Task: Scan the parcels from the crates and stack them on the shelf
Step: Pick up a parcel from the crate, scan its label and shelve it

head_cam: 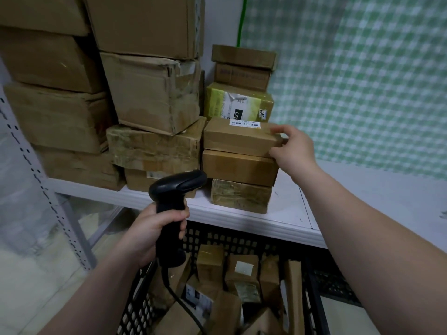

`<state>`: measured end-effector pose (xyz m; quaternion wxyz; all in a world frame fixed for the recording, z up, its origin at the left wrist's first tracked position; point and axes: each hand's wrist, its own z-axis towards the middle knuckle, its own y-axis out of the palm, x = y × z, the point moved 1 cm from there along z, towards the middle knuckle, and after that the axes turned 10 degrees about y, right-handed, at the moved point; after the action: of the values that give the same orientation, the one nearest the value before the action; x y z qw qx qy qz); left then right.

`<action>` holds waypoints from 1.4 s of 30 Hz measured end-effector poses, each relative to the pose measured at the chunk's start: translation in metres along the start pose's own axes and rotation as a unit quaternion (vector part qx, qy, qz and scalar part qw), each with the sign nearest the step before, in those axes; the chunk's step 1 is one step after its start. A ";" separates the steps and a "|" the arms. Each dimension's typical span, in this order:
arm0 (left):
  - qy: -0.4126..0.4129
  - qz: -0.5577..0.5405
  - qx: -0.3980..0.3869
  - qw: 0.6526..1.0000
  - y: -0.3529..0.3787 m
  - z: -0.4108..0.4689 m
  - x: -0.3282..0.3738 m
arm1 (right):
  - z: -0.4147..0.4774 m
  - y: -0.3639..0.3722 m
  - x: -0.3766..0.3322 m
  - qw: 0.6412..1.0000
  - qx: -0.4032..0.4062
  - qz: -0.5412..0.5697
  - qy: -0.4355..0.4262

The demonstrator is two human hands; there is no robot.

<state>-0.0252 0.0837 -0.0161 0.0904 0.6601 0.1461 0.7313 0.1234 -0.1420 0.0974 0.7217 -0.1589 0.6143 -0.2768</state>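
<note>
Head view.
Checker: Where is the parcel (239, 137)?
Packer: On the white shelf (290, 213), atop two other boxes in the right-hand stack, barcode label up. The right hand (294, 148) grips its right end, fingers over the top, thumb against the front.
Checker: And the left hand (154, 228)?
Packer: Fingers wrapped round the grip of the black scanner (176, 189), held upright before the shelf edge, cable hanging down.
Checker: The crate (312, 286)?
Packer: Black, slotted, below the shelf edge, with more brown parcels (210, 259) standing and leaning inside.
</note>
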 end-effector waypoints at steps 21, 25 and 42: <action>-0.148 0.381 -0.131 0.903 0.027 -0.011 -0.044 | -0.119 0.045 0.263 0.928 -0.132 -0.214 0.275; -0.165 0.388 -0.136 0.897 0.027 -0.004 -0.052 | -0.107 0.053 0.283 0.918 -0.149 -0.251 0.268; -0.199 0.385 -0.115 0.894 0.035 0.006 -0.064 | -0.124 0.092 0.322 0.881 -0.177 -0.363 0.245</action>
<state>-0.0097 0.0308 -0.0643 -0.0959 0.7815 -0.2252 0.5739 0.0510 -0.2465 -0.2368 0.3567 -0.4228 0.7095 -0.4366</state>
